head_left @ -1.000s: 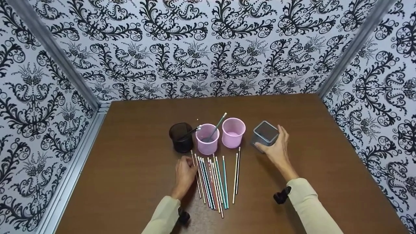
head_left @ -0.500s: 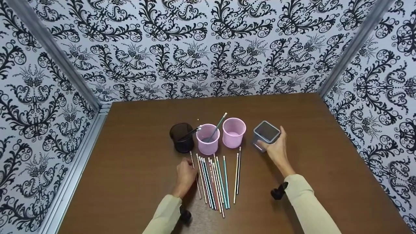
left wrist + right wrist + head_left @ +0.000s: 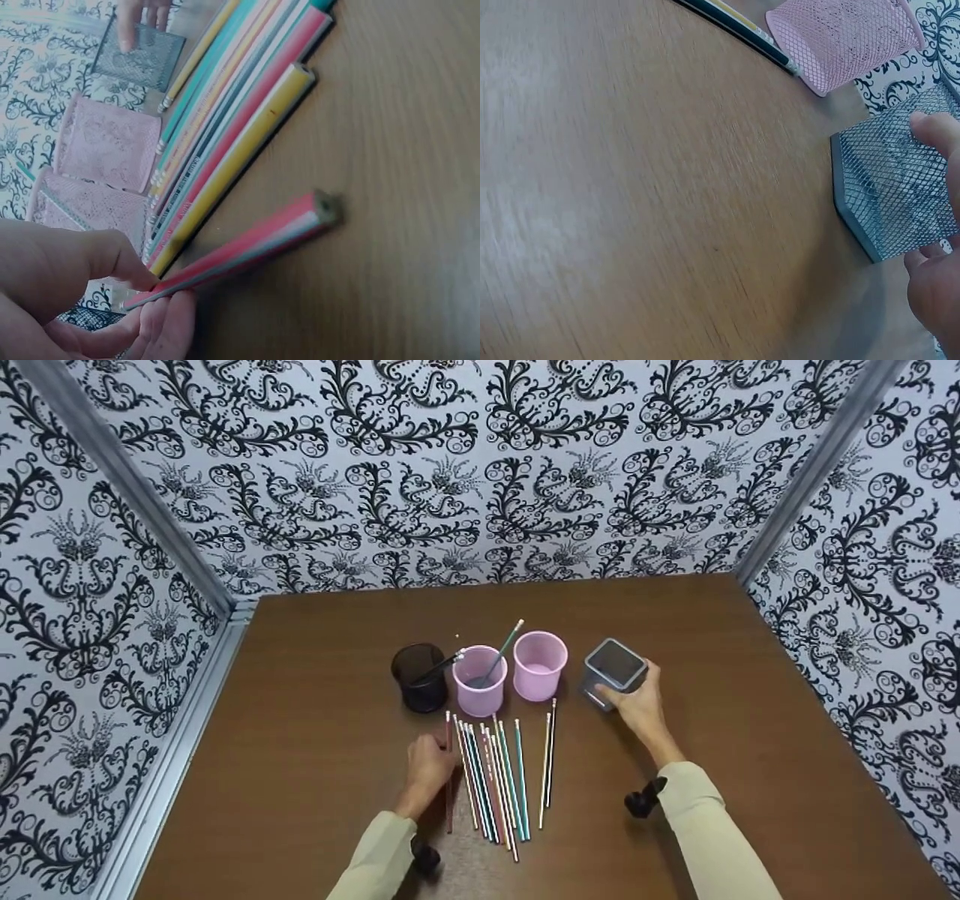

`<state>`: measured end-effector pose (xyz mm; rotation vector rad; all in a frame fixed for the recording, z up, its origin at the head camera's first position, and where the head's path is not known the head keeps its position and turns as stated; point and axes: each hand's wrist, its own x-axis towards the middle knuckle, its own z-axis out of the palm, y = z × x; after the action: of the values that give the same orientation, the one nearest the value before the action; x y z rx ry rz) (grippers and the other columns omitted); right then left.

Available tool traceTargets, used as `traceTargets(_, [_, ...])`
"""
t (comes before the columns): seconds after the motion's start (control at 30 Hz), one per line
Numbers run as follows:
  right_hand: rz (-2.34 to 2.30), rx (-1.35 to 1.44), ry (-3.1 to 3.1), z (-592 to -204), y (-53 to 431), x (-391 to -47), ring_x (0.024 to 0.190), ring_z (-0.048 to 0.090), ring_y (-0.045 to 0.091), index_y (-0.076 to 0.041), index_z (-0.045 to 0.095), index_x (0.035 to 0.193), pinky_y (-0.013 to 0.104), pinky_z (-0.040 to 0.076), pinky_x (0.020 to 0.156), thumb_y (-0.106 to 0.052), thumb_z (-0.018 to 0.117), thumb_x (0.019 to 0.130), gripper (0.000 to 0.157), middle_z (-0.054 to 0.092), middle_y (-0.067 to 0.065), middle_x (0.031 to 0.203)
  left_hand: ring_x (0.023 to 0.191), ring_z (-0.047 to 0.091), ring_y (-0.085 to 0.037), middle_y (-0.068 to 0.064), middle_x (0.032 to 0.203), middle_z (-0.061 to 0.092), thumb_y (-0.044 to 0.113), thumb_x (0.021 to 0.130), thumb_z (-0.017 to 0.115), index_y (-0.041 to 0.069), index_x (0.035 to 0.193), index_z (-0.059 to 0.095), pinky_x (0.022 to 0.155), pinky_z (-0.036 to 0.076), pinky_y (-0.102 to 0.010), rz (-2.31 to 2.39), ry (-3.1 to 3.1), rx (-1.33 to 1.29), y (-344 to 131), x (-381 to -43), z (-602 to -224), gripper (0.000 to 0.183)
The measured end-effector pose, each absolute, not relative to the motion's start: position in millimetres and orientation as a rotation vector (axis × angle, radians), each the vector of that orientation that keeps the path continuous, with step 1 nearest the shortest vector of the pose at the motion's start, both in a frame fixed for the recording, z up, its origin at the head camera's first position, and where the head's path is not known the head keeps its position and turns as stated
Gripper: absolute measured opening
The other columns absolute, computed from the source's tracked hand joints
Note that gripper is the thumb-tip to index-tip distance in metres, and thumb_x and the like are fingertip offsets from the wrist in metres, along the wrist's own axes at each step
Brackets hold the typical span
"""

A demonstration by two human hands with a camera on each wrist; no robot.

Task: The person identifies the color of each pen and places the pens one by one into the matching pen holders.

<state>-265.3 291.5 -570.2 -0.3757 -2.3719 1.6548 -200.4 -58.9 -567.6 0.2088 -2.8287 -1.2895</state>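
Observation:
In the left wrist view, my left hand (image 3: 429,765) pinches a red pencil (image 3: 255,244) with a pale stripe between thumb and fingers. Its unsharpened end points away from the hand, and its other end is near the fingertips. The pencil lies left of a row of loose pencils (image 3: 491,787). My right hand (image 3: 641,706) grips a square grey mesh pen holder (image 3: 889,184) around its sides, thumb on the near side. The holder stands at the right of the other cups, its mouth facing up.
A black mesh cup (image 3: 424,694) and two pink mesh cups (image 3: 480,703) stand in a line behind the pencils. A green pencil (image 3: 508,641) leans in the left pink cup; dark pencils (image 3: 448,661) lean at the black cup's rim. Patterned walls (image 3: 450,472) enclose the brown table (image 3: 300,810).
The red pencil at the left of the row has turned from slanted to nearly straight up-and-down in the head view, in my left fingers. My right hand stays on the pen holder.

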Motion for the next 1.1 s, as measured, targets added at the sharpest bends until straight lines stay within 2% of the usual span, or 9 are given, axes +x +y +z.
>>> traceTargets(0.27, [1.761,-0.372,-2.293,-575.7,292.1,-266.7,0.133,0.044,0.037,-0.002,0.020,0.149,0.042,0.033,0.115,-0.007,0.082,0.079,0.094,0.042,0.027,0.145,0.055,0.043,-0.014,0.006,0.056,0.042,0.012,0.078,0.069,0.017,0.056,0.046,0.050,0.034,-0.025,-1.354,-2.932,0.112,-45.5,-192.8,-538.5,0.032])
traceTargets(0.4, [1.840,-0.386,-2.212,-581.9,289.6,-266.4,0.134,0.044,0.034,-0.002,0.021,0.151,0.030,0.035,0.109,-0.004,0.081,0.079,0.094,0.041,0.024,0.146,0.062,0.048,-0.016,0.004,0.064,0.048,0.013,0.082,0.068,0.014,0.066,0.051,0.055,0.039,-0.028,-1.404,-2.951,0.015,-30.2,-191.4,-521.3,0.022])
traceTargets(0.63, [1.919,-0.398,-2.115,-592.3,286.7,-264.2,0.136,0.044,0.030,-0.005,0.023,0.152,0.015,0.035,0.100,-0.003,0.080,0.080,0.091,0.043,0.022,0.147,0.061,0.043,-0.015,0.006,0.064,0.042,0.009,0.082,0.064,0.012,0.071,0.049,0.054,0.034,-0.028,-1.412,-2.905,-0.311,2.8,-195.7,-493.7,0.019])
traceTargets(0.8, [1.943,-0.374,-2.075,-597.0,285.9,-263.9,0.140,0.042,0.031,-0.006,0.022,0.153,0.013,0.035,0.099,0.000,0.079,0.080,0.092,0.041,0.021,0.151,0.068,0.050,-0.016,0.002,0.073,0.050,0.010,0.085,0.064,0.008,0.087,0.054,0.059,0.044,-0.030,-1.431,-2.917,-0.416,24.9,-203.4,-477.5,0.011])
traceTargets(0.87, [1.944,-0.360,-2.068,-597.6,285.0,-263.8,0.141,0.041,0.031,-0.005,0.022,0.153,0.014,0.035,0.100,0.001,0.079,0.080,0.092,0.041,0.021,0.151,0.069,0.052,-0.016,0.001,0.074,0.052,0.011,0.085,0.065,0.007,0.087,0.054,0.060,0.046,-0.030,-1.419,-2.926,-0.441,31.6,-209.0,-473.7,0.012])
traceTargets(1.1, [1.950,-0.342,-2.057,-597.4,283.0,-262.4,0.142,0.040,0.031,-0.004,0.022,0.153,0.015,0.035,0.103,0.004,0.077,0.080,0.092,0.040,0.022,0.152,0.067,0.050,-0.014,0.001,0.074,0.055,0.009,0.084,0.067,0.004,0.089,0.060,0.061,0.044,-0.028,-1.385,-2.894,-0.472,47.1,-232.0,-467.4,0.010])
